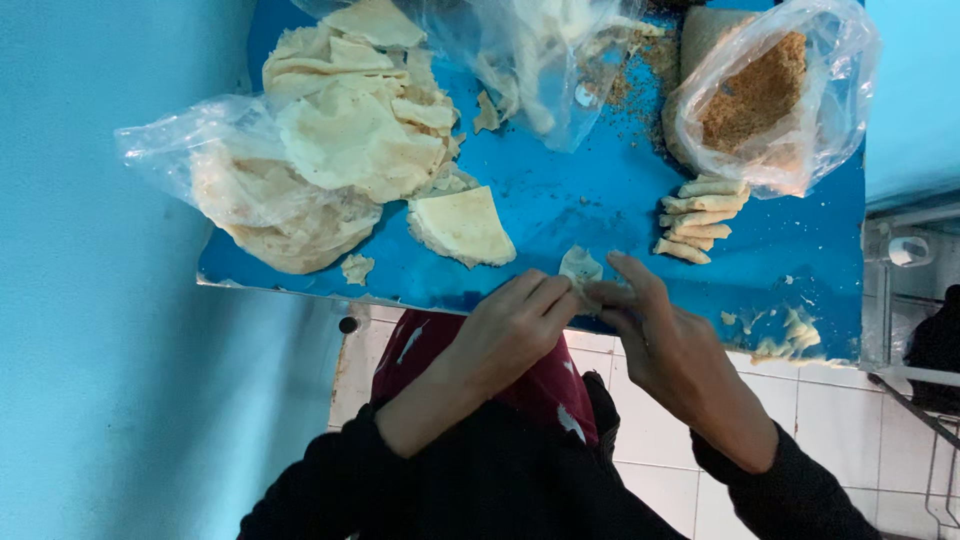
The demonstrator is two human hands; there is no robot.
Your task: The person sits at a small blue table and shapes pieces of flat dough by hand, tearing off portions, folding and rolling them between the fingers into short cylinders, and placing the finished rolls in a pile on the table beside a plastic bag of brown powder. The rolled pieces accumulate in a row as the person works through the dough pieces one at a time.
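Far to the left of the hands, a crumpled clear plastic bag hangs over the left edge of the blue table, with a stack of round, pale flatbread sheets lying partly on it. Up and to the left of the left hand, a folded cream wedge of flatbread lies flat, and a small torn scrap sits near the table's front edge. The blue surface between that wedge and the hands is bare, giving open room just above the fingers.

Both hands meet at the front edge of the table. The left hand is closed, its fingertips pinching a small pale piece of folded dough; the right hand grips the same piece from the other side, thumb and forefinger closed on it. The piece looks thin, soft and creased, cream-white, partly wrapped on itself and held just above the table edge.

Up and to the right of the right hand, a short row of finished rolled pastries lies side by side. Beyond them stands an open clear bag of brown crumbly filling. Right of the right hand, dough crumbs litter the front right corner.
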